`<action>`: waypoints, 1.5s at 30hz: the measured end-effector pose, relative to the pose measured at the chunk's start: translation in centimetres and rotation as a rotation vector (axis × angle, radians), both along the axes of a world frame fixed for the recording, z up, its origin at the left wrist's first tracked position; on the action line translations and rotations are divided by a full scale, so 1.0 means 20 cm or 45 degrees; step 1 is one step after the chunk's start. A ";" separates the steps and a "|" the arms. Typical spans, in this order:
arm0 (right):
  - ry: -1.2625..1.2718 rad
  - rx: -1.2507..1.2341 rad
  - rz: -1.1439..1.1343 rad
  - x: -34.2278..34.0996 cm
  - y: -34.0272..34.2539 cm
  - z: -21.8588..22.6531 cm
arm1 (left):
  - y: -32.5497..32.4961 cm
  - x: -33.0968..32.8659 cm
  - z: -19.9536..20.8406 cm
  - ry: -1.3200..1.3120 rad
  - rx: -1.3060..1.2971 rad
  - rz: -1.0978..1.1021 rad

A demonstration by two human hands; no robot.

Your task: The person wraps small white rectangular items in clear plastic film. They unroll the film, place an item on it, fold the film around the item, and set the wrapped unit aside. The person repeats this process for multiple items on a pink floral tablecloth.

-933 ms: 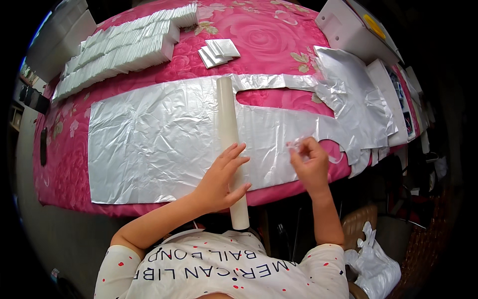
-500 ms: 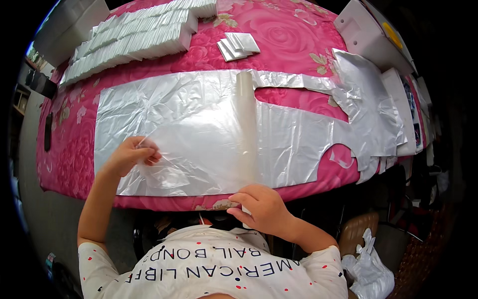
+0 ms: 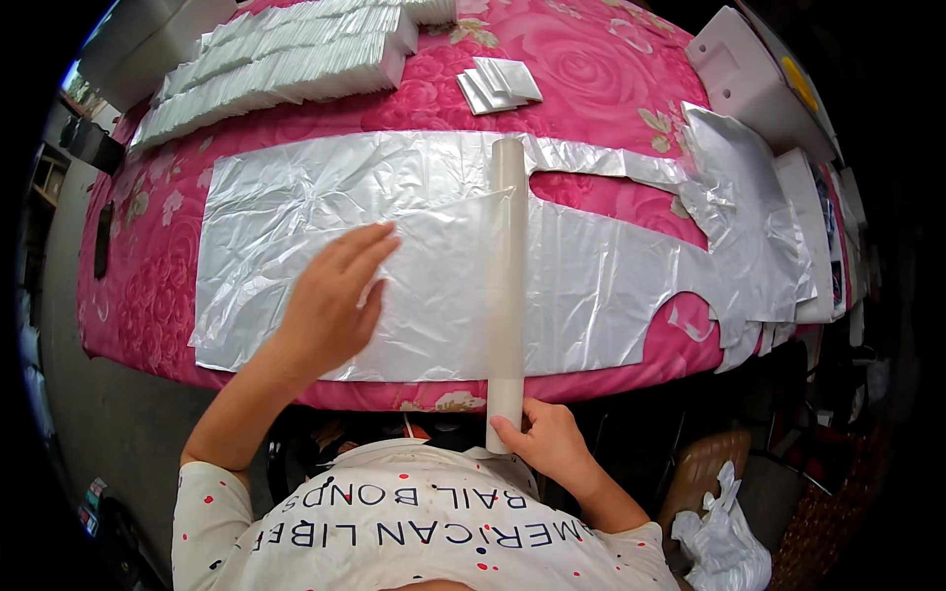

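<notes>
Across the table lies a flat clear plastic sheet [image 3: 601, 286], apron-like in shape, with curved cut-outs towards its right end. A long whitish tube [image 3: 507, 266] rests crosswise on it, its near end jutting past the table edge. My right hand [image 3: 547, 433] grips that near end, thumb on top and the other fingers partly hidden. Thin film seems to run from the tube leftward over the sheet. My left hand [image 3: 340, 300] is open above the film left of the tube, fingers stretched out; whether it touches is unclear.
Rows of folded white packets [image 3: 286, 74] stand at the far left beside a pale bin [image 3: 148, 49]. A few folded plastic squares [image 3: 500, 85] lie beyond the sheet. White foam boxes [image 3: 754, 89] stand at the far right. Pink floral cloth [image 3: 572, 69] covers the table.
My left hand has let go of the film it pinched and moved right, fingers now extended. My right hand has closed on the tube, whose near end now reaches closer to me.
</notes>
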State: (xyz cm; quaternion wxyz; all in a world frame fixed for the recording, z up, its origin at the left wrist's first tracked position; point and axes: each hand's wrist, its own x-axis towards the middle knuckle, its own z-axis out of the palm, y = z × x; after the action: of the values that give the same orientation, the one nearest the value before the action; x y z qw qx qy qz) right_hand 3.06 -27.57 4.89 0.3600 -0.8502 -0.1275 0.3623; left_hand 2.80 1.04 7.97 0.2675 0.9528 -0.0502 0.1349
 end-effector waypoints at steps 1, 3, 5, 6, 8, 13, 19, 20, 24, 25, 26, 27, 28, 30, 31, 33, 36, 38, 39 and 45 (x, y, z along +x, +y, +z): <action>0.036 0.013 -0.016 0.00 0.00 0.01 | -0.10 0.04 -0.07 0.015 -0.045 -0.104; 0.068 -0.024 0.012 0.02 -0.01 0.03 | -0.26 0.11 -0.21 0.010 -0.129 -0.194; 0.095 -0.052 0.035 0.03 -0.02 0.04 | -0.37 0.17 -0.31 0.031 -0.119 -0.190; 0.106 -0.061 0.049 0.03 -0.02 0.04 | -0.40 0.18 -0.35 0.043 -0.115 -0.187; 0.153 -0.072 0.096 0.05 -0.04 0.04 | -0.41 0.18 -0.40 0.074 -0.052 -0.172; 0.113 -0.016 0.147 0.25 0.00 0.04 | -0.42 0.16 -0.42 0.162 0.166 -0.126; 0.217 0.329 -0.156 0.80 0.28 -0.06 | -0.43 0.18 -0.41 0.187 0.244 -0.129; 0.263 0.394 -0.210 0.88 0.32 -0.09 | -0.44 0.18 -0.41 0.189 0.249 -0.133; 0.788 1.184 -0.609 1.12 0.47 -0.20 | -0.43 0.18 -0.40 0.183 0.253 -0.145; 0.904 1.382 -0.725 1.16 0.51 -0.22 | -0.43 0.18 -0.40 0.177 0.255 -0.140; 0.942 1.516 -0.838 1.19 0.53 -0.24 | -0.43 0.18 -0.40 0.171 0.257 -0.138; 0.862 1.606 -0.889 1.23 0.53 -0.25 | -0.43 0.17 -0.41 0.166 0.259 -0.137; 0.788 1.690 -0.940 1.27 0.53 -0.25 | -0.42 0.17 -0.41 0.182 0.257 -0.131; 0.675 1.859 -0.953 1.40 0.44 -0.27 | -0.42 0.17 -0.41 0.202 0.246 -0.132; 0.692 1.936 -0.858 1.51 0.31 -0.29 | -0.43 0.17 -0.41 0.198 0.261 -0.141; 0.654 2.088 -0.795 1.67 0.10 -0.27 | -0.43 0.17 -0.41 0.198 0.297 -0.131; 0.327 2.027 -1.138 1.83 -0.25 -0.12 | -0.43 0.18 -0.42 0.162 0.280 -0.141; 0.060 1.937 -1.283 1.81 -0.31 0.05 | -0.43 0.17 -0.43 0.150 0.258 -0.136; -0.011 1.942 -1.293 1.81 -0.35 0.12 | -0.43 0.17 -0.43 0.141 0.245 -0.139; -0.290 1.841 -0.807 1.48 0.05 0.53 | -0.43 0.17 -0.45 0.156 0.179 -0.136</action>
State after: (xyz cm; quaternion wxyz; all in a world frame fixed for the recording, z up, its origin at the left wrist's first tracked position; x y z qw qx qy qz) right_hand 32.57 -26.60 15.40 0.8929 -0.4337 -0.1193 -0.0189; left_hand 6.21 -7.52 -0.99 0.2092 0.9716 -0.0939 0.0582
